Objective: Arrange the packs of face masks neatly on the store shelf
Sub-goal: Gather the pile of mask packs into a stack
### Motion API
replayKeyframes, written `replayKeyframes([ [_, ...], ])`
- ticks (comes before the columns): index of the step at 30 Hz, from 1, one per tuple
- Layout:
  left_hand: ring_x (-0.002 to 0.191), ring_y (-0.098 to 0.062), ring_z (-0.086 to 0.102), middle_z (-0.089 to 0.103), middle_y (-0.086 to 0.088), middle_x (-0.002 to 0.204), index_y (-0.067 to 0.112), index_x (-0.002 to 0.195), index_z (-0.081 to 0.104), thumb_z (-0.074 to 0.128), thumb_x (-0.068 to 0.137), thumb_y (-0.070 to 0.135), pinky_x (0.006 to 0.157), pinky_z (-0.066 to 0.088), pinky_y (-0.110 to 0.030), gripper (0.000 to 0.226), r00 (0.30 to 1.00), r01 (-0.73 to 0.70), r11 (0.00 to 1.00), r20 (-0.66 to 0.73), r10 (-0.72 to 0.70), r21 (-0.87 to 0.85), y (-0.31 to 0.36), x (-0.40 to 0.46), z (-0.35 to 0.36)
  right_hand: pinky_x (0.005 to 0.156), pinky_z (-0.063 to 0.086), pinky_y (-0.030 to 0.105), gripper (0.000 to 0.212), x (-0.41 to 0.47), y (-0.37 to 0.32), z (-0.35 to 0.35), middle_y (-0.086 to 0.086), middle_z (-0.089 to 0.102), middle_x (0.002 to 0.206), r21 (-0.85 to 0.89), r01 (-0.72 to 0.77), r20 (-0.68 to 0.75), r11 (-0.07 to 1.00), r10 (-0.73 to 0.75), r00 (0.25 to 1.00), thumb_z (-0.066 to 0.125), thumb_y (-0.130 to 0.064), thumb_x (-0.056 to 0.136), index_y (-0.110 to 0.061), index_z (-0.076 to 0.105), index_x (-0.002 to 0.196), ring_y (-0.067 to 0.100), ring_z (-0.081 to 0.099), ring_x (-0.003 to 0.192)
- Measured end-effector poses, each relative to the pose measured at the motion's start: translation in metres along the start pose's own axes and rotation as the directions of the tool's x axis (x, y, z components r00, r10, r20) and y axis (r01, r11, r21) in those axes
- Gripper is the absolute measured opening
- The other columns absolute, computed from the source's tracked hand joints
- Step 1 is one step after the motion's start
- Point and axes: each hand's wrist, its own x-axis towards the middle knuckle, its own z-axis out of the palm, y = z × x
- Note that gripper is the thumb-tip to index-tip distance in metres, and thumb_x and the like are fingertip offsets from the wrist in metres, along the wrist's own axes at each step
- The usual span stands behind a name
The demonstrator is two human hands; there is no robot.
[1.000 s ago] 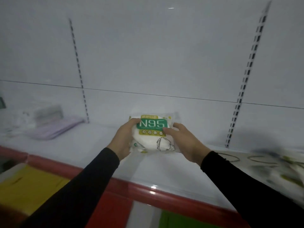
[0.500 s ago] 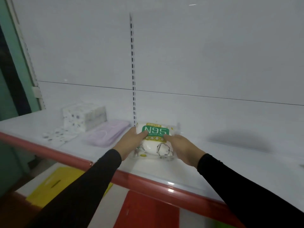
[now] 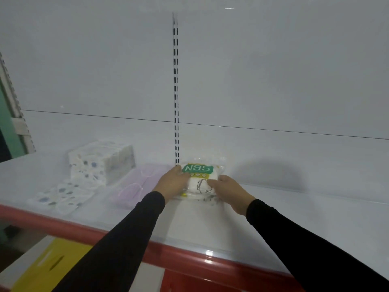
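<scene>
Both hands hold one clear N95 mask pack (image 3: 199, 180) that lies flat on the white shelf (image 3: 294, 218), close to the back wall and just at the foot of the slotted upright rail (image 3: 176, 91). The left hand (image 3: 171, 183) grips the pack's edge at its 9 o'clock side, thumb on top near the green label. The right hand (image 3: 228, 189) rests on the 3 o'clock side with its fingers laid over the drawn mask outline; whether they curl round the edge cannot be told. The two hands sit apart with the pack between them.

At 9 o'clock from the pack, just beside the left hand, lies a lilac mask pack (image 3: 139, 184). Further out the same way stands a white dotted mask stack (image 3: 101, 160), with loose dotted masks (image 3: 61, 197) spread toward the shelf's red front edge (image 3: 189, 258).
</scene>
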Motion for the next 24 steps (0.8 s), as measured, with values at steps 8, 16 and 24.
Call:
replayKeyframes([
  [8,0.082,-0.008,0.059,0.050,0.002,0.116,0.016,0.145,0.039,0.045,0.101,0.024,0.076,0.052,-0.026,0.045,0.996,-0.085,0.996,0.033,0.085,0.004,0.001,0.003,0.013,0.077,0.053,0.025,0.030,0.013,0.010,-0.005,0.005,0.068,0.114,-0.011,0.025,-0.077,1.000,-0.025,0.997,0.052,-0.025,0.094,-0.010,0.060,0.118,0.018,0.066,0.100],
  [16,0.123,-0.022,0.048,0.044,-0.011,0.148,0.015,0.150,0.037,0.045,0.100,0.038,0.104,0.034,-0.030,0.055,0.966,-0.207,0.947,-0.103,0.238,0.244,0.011,0.000,0.000,0.083,0.035,0.028,0.025,-0.002,0.009,-0.028,-0.002,0.049,0.104,-0.193,0.072,-0.103,0.978,-0.093,0.990,0.040,-0.039,0.099,-0.016,0.048,0.104,0.020,0.046,0.100],
  [24,0.140,-0.019,0.032,0.043,-0.002,0.150,0.017,0.143,0.046,0.049,0.099,0.040,0.112,0.024,-0.029,0.050,0.833,-0.518,0.782,-0.006,0.554,0.347,0.063,-0.033,0.062,0.104,0.026,0.017,0.057,-0.077,0.026,-0.122,0.000,0.036,0.154,-0.646,0.245,-0.156,0.723,-0.439,0.885,0.041,-0.048,0.100,-0.018,0.038,0.149,0.013,0.037,0.138],
])
